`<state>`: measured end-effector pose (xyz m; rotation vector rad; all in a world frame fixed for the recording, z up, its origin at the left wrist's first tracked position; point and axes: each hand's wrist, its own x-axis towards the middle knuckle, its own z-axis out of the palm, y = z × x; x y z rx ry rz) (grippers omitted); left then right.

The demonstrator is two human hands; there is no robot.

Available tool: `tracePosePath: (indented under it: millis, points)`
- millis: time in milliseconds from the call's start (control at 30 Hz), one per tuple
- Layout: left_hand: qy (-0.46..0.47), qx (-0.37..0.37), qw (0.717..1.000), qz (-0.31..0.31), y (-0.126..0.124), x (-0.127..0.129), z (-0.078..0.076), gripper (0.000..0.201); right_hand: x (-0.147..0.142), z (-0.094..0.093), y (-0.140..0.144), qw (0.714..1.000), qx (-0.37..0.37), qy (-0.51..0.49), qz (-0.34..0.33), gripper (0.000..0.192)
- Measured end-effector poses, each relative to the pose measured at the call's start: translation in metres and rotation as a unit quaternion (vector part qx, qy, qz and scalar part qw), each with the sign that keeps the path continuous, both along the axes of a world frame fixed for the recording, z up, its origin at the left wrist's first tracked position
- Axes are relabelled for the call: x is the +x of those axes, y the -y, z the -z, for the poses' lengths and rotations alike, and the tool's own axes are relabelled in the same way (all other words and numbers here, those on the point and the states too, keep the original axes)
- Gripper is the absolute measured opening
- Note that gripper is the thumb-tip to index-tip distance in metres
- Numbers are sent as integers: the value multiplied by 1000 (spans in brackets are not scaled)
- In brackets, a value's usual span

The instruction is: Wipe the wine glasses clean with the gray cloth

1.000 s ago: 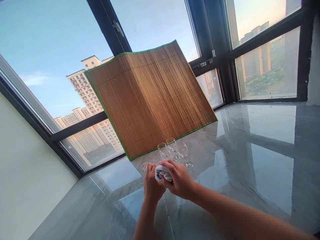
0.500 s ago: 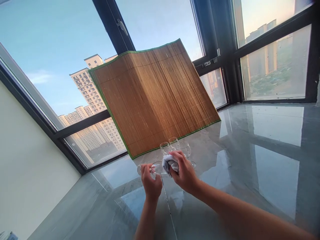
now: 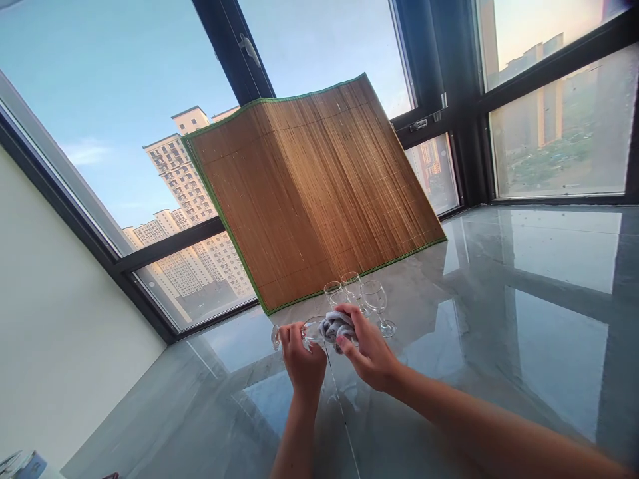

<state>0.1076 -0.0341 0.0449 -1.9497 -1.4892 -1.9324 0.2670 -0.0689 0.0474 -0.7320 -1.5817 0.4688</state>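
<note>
My left hand (image 3: pixel 303 356) is closed around the stem of a clear wine glass (image 3: pixel 313 328), which lies sideways in the air with its foot to the left. In my right hand (image 3: pixel 370 350) is a bunched grey-white cloth (image 3: pixel 338 327), pressed against the bowl end of that glass; the cloth and fingers partly hide the rim. Just beyond my hands, three stemmed glasses stand upright on the grey tiled surface: a right one (image 3: pixel 374 299), a back one (image 3: pixel 351 285) and a left one (image 3: pixel 333 291), whose lower part is hidden.
Behind the glasses a brown bamboo mat (image 3: pixel 319 199) with green edging leans against the dark-framed windows (image 3: pixel 444 153). A white wall (image 3: pixel 54 319) bounds the left side. At the lower left corner is a partly visible white and blue object (image 3: pixel 30 466). The glossy floor (image 3: pixel 449 399) reflects the windows.
The cloth has turned and bunched differently against the glass, and my right hand has rotated slightly. My left hand still grips the stem. The whole view has shifted a little.
</note>
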Motion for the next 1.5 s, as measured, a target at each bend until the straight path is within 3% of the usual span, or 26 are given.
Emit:
tracePosePath:
  millis: [233, 433, 533, 667, 933, 1167, 1333, 1500]
  points:
    - [-119, 43, 986, -105, -4, -11, -1, 35, -1, -1, -1, 989, -73, -39, -125, 52]
    - [-140, 32, 985, -91, -5, -20, -3, 40, 0, 0, -1, 977, -117, -28, -176, 72]
    - [-154, 38, 986, -50, -2, -14, -1, 37, 1, 2, -1, 968, -137, -17, -211, 79]
    - [-181, 24, 983, 10, 4, -4, 3, 32, 0, 6, -3, 963, -153, 8, -220, 82]
    - [-197, 17, 980, 14, 4, -5, 1, 32, -4, 12, -8, 958, -139, -32, -248, 88]
    - [-188, 25, 982, 19, 0, -6, 3, 30, -3, -1, 0, 956, -160, -34, -242, 93]
    - [-199, 16, 979, 29, -4, -11, 6, 27, -2, -7, 4, 949, -177, -53, -255, 86]
    - [-199, 27, 979, -22, -8, -15, 13, 18, -1, -9, 6, 946, -178, -40, -267, 72]
